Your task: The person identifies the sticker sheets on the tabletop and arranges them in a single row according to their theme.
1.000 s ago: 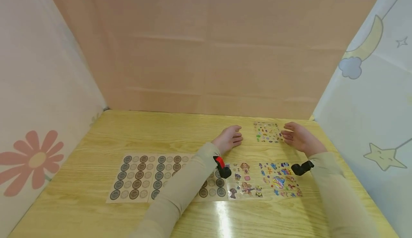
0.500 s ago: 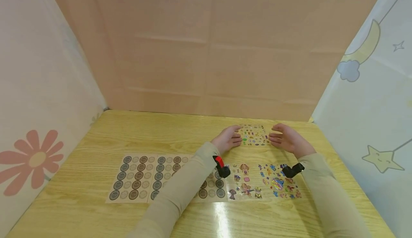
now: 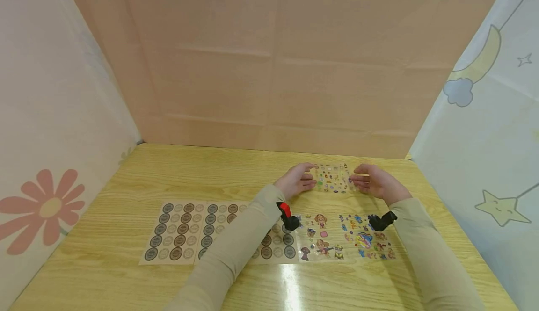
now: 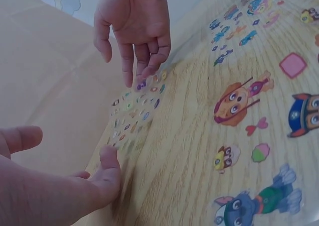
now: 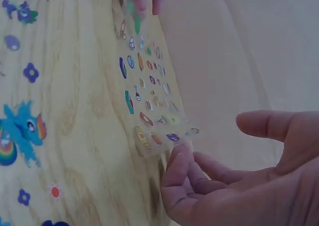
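A small clear sticker sheet (image 3: 331,178) with many tiny coloured pictures lies at the back right of the table, between both hands. My left hand (image 3: 296,180) is at its left edge, thumb apart from the fingers. At the opposite edge is my right hand (image 3: 376,183), its fingertips right at the sheet. In the right wrist view the sheet (image 5: 149,94) has its near corner against the bent fingers (image 5: 180,173), with the thumb held off. The left wrist view shows the sheet (image 4: 130,117) between the left hand (image 4: 60,186) and the right fingers (image 4: 144,61).
Toward the front lie a sheet of cartoon dog stickers (image 3: 322,241) and a sheet of pony stickers (image 3: 365,240). Several sheets of round brown and grey labels (image 3: 177,231) lie left of them, partly under the left sleeve (image 3: 236,250). A pinkish wall (image 3: 269,91) stands behind the table.
My right hand and the small sticker sheet have moved left, bringing the sheet up to my left hand. Over the last half second the hands have barely moved. The other sheets lie as before.
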`<state>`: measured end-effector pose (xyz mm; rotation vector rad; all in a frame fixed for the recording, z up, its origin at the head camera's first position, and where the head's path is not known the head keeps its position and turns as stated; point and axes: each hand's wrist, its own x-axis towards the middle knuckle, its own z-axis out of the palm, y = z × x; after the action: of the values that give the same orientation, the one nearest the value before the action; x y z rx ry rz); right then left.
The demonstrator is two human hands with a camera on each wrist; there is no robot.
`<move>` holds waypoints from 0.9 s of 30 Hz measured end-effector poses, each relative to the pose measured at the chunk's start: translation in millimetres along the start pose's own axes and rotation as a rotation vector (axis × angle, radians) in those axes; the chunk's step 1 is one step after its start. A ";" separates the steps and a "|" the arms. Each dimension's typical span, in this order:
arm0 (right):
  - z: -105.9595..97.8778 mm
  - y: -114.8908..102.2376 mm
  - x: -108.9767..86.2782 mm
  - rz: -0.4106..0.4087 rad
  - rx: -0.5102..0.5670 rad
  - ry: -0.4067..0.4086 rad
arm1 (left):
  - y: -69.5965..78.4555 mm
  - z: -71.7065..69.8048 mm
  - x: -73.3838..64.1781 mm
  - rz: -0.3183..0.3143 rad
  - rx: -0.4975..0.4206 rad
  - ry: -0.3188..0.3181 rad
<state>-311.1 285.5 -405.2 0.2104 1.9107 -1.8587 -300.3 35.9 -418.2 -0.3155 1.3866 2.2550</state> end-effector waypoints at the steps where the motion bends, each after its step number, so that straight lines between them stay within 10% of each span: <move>1: -0.6 0.9 -0.1 0.000 -0.017 -0.004 | -0.1 -0.2 -0.3 -0.003 0.007 -0.004; 8: 0.3 7.3 0.2 -0.038 -0.138 -0.088 | -4.7 -2.4 -1.5 -0.010 0.122 -0.049; 27: 1.5 30.0 -54.9 -0.142 0.049 -0.112 | -27.9 8.4 -26.4 0.164 0.390 -0.013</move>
<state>-249.8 297.5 -408.9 -0.0141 1.8473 -1.9667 -263.1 46.7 -424.7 -0.0580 1.8587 2.0412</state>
